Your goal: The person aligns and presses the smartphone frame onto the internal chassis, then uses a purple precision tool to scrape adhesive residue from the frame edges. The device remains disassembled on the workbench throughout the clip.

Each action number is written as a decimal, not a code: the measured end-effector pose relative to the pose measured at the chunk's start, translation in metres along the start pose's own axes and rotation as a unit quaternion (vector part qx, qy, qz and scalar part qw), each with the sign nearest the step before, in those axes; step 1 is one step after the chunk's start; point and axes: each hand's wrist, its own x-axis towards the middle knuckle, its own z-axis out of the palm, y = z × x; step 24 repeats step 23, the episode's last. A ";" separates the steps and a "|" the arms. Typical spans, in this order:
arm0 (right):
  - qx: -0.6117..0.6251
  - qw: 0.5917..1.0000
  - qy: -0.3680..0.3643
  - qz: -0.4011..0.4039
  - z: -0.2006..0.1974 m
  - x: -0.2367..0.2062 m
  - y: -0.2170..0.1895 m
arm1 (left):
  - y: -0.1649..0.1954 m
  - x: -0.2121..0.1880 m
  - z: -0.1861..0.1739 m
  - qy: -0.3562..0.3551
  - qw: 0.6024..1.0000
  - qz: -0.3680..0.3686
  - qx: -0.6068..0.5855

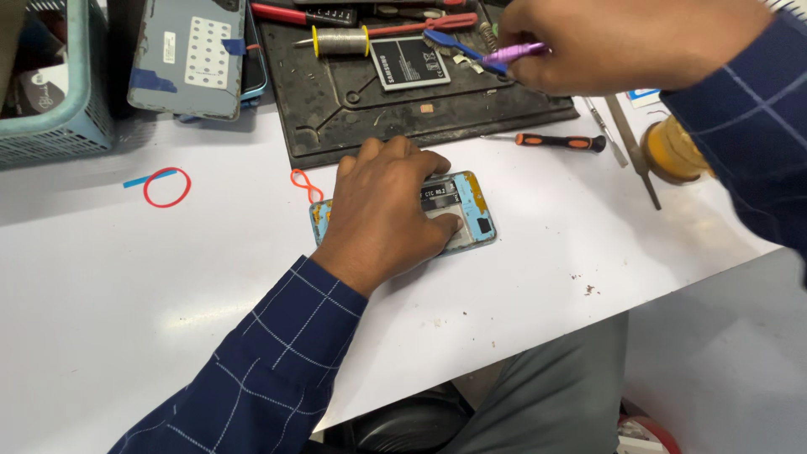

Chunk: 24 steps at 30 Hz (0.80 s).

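Item: opened blue-framed smartphone (471, 210), back cover off, lying flat on the white bench (210, 277) just in front of the black rubber work mat (353, 118)

Left hand (382, 210): palm down over the phone, fingers spread and pressing, thumb on the exposed inner plate; by judgement it pins the device so it cannot slide. It covers most of the phone's left half

Right hand (614, 42): raised over the mat's far right corner, fingers pinched shut on a slim purple metal tool (513, 54), its blue tip (454, 46) pointing down toward the mat

On the mat: a loose flat black-and-white phone battery (409, 62), a spool of solder wire with yellow flanges (340, 39), red-handled tools at the back edge

Beside the mat: an orange-and-black screwdriver (561, 142), metal tweezers (635, 147), a yellow round reel (672, 151)

Left of mat: a grey phone rear panel with blue tape (189, 55), a teal plastic basket (63, 92), a red rubber band (166, 187); a second orange band (304, 183) lies just beside the phone

Surface: white, glossy, lightly speckled with debris near the front edge; grey floor to the right
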 end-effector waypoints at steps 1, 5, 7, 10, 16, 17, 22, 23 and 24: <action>0.040 0.999 0.013 0.006 0.013 0.005 0.011 | 0.001 0.001 0.000 0.000 1.000 -0.002 -0.003; 0.167 0.980 0.106 -0.029 0.073 0.016 0.034 | 0.001 0.002 0.000 -0.003 1.000 0.000 0.000; 0.199 0.971 0.125 -0.049 0.097 0.022 0.037 | 0.001 0.002 0.001 0.002 1.000 0.009 0.002; 0.213 0.968 0.125 -0.044 0.113 0.025 0.037 | 0.001 0.004 0.002 -0.001 1.000 0.006 -0.001; 0.169 0.980 0.100 -0.030 0.103 0.029 0.026 | 0.000 0.004 0.003 0.007 1.000 0.018 0.002; 0.163 0.982 0.090 -0.027 0.101 0.029 0.025 | 0.000 0.004 0.003 0.009 1.000 0.018 -0.001; 0.164 0.982 0.089 -0.023 0.105 0.028 0.019 | 0.001 0.003 0.002 0.003 1.000 0.012 0.005; 0.167 0.976 0.129 -0.049 0.108 0.027 0.019 | 0.001 0.003 0.002 0.001 1.000 0.011 0.003; 0.167 0.976 0.129 -0.049 0.108 0.027 0.019 | 0.001 0.003 0.002 0.001 1.000 0.011 0.003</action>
